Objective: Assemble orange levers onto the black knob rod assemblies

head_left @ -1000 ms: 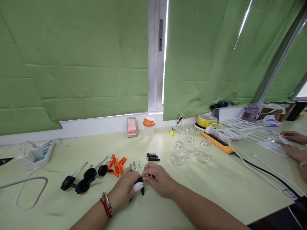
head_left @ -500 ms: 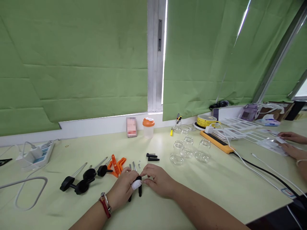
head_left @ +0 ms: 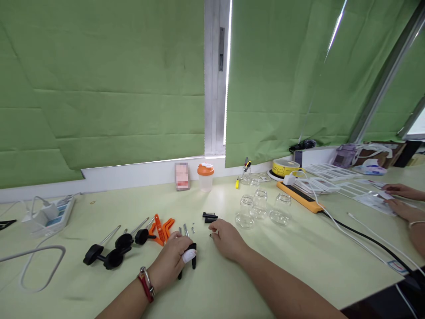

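Note:
My left hand [head_left: 174, 257], its thumb wrapped in white, is closed on a black-handled tool [head_left: 194, 262] lying low over the table. Metal rods [head_left: 186, 230] stick out beyond my fingers, and the part under my palm is hidden. My right hand [head_left: 229, 241] pinches a small shiny metal piece [head_left: 211, 235], too small to name. Just beyond its fingertips lie black parts [head_left: 210, 217], one with a spring or bristles along it. Tiny metal bits [head_left: 193, 229] rest between them and my left hand. Orange spring clamps [head_left: 162, 230] lie left of my left hand.
Black-knobbed metal rods [head_left: 113, 258] lie at left, near a white power strip [head_left: 68, 212]. Several glass jars [head_left: 245, 217] stand right of centre. An orange-lidded cup [head_left: 205, 177] is behind. An orange power strip [head_left: 300, 197] and a co-worker's hands [head_left: 401, 201] are at right.
My right hand has moved right, away from the tool in my left hand, and a small metal piece now shows at its fingertips. My left hand keeps its hold.

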{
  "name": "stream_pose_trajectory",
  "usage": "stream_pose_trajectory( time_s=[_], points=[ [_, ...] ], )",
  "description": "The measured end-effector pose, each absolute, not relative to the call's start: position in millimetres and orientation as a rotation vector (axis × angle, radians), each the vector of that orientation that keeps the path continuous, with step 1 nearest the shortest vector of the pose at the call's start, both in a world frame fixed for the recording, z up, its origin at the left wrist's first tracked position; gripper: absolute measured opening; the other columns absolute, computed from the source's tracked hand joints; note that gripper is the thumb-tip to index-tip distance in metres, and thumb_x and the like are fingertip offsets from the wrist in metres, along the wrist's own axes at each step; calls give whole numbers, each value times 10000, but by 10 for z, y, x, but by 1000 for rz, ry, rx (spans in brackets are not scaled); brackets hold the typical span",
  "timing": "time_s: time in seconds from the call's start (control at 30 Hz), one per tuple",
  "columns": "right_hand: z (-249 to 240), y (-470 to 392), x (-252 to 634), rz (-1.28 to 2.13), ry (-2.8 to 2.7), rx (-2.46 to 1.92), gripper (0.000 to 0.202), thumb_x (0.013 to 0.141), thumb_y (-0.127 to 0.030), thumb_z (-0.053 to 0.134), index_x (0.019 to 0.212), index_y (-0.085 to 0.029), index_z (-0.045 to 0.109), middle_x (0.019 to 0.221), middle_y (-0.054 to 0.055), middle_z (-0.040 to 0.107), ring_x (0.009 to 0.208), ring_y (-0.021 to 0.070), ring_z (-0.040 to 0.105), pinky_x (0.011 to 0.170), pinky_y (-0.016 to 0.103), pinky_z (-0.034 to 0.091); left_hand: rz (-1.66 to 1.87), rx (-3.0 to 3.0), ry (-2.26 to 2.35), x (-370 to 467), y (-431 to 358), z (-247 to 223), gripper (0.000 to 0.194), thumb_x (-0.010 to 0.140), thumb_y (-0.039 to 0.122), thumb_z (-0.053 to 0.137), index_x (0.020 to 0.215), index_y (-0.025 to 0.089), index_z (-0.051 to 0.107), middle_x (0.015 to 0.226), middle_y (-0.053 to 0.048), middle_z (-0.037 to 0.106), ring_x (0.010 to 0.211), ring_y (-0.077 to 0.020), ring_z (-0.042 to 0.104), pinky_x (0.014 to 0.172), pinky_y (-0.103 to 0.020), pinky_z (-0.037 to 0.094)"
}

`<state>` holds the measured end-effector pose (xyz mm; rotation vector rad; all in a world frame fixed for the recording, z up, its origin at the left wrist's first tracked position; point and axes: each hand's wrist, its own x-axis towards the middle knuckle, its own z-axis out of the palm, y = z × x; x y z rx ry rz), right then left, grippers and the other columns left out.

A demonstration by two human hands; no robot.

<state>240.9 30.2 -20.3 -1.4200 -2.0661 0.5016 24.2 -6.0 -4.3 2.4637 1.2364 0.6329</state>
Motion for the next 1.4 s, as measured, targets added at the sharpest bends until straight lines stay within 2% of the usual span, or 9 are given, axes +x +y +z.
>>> stream_pose_trajectory(
  time_s=[0.1, 0.3, 0.7, 1.0, 1.4],
  points=[
    [-212, 285, 2393, 503, -2138, -1448, 236, 784, -185, 525, 996, -204, 627, 1003, 56, 625, 890, 192, 579, 755, 289, 410, 641, 2476, 1226, 244, -59, -40, 304, 940, 384, 336, 714, 205, 432, 711, -7, 492, 752, -195, 429, 736, -343, 376],
    [-243, 285, 2380, 491, -2193, -1454, 271, 760, -157, 540, 1013, -201, 627, 987, 72, 632, 869, 208, 579, 728, 300, 398, 644, 2482, 1221, 239, -67, -40, 299, 937, 381, 350, 714, 205, 442, 715, -10, 496, 755, -197, 431, 724, -338, 381],
    [-242, 270, 2369, 411, -2276, -1421, 309, 795, -116, 464, 1039, -202, 634, 975, 85, 641, 875, 220, 596, 725, 301, 403, 657, 2443, 1226, 243, -77, -31, 275, 928, 368, 373, 737, 202, 478, 732, -26, 525, 779, -206, 441, 711, -327, 391],
    [-152, 218, 2324, 450, -2261, -1261, 348, 860, -119, 410, 1129, -212, 610, 999, 77, 606, 896, 192, 592, 772, 290, 438, 665, 2464, 1199, 248, -63, -42, 287, 935, 379, 358, 739, 201, 470, 730, -21, 522, 761, -197, 429, 717, -335, 386],
    [-76, 176, 2297, 548, -2131, -1074, 244, 892, -145, 404, 1040, -213, 586, 1005, 59, 573, 853, 165, 562, 771, 303, 455, 683, 2445, 1212, 239, -72, -53, 265, 922, 370, 393, 743, 200, 490, 744, -26, 530, 784, -204, 448, 708, -320, 394]
  ],
)
